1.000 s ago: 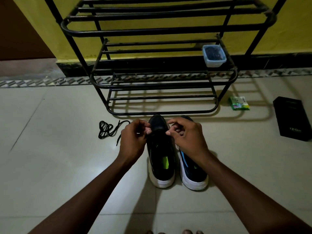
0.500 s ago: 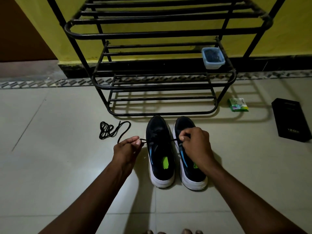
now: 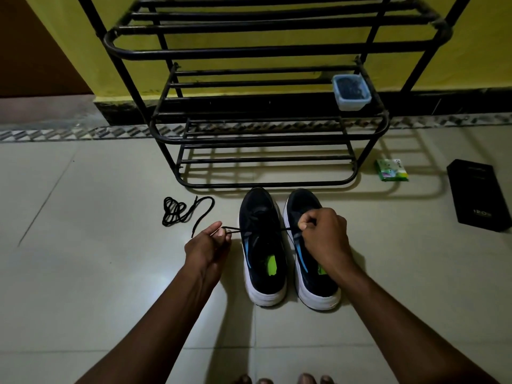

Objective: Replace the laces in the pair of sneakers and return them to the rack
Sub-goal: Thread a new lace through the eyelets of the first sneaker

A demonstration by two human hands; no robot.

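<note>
Lace (image 3: pixel 234 229) taut, hand (image 3: pixel 207 246) to hand (image 3: pixel 325 239)

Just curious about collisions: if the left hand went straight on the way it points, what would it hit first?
Probably the left sneaker, right beside the left hand, though depth is unclear.

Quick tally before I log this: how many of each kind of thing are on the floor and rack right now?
Black white-soled sneakers: 2
Black laces: 2 (one coiled loose, one pinched between left hand and right hand)
Black metal shoe rack: 1
Clear plastic tub: 1
Green packet: 1
Black flat box: 1
Total: 8
</note>
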